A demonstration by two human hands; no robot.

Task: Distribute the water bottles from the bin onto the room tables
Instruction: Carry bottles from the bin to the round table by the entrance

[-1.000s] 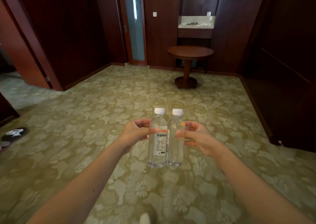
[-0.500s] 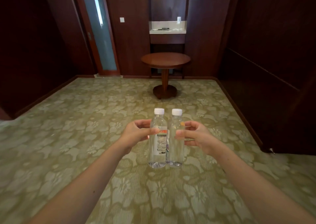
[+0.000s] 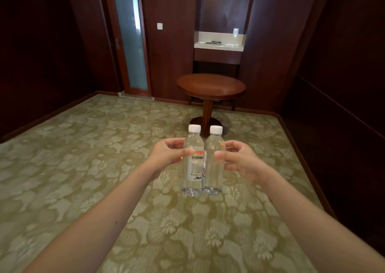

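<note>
My left hand [image 3: 168, 155] grips the labelled bottle [image 3: 192, 164] and my right hand [image 3: 239, 160] grips the second bottle [image 3: 213, 162], both upright and touching above the carpet [image 3: 83, 168]. The round table [image 3: 210, 85] is now centred ahead and nearer than a moment ago, so I judge I'm closing in to place them.

Hotel room: patterned carpet [image 3: 83, 168], wood-panelled walls [image 3: 343, 64], round table [image 3: 210, 85].
</note>
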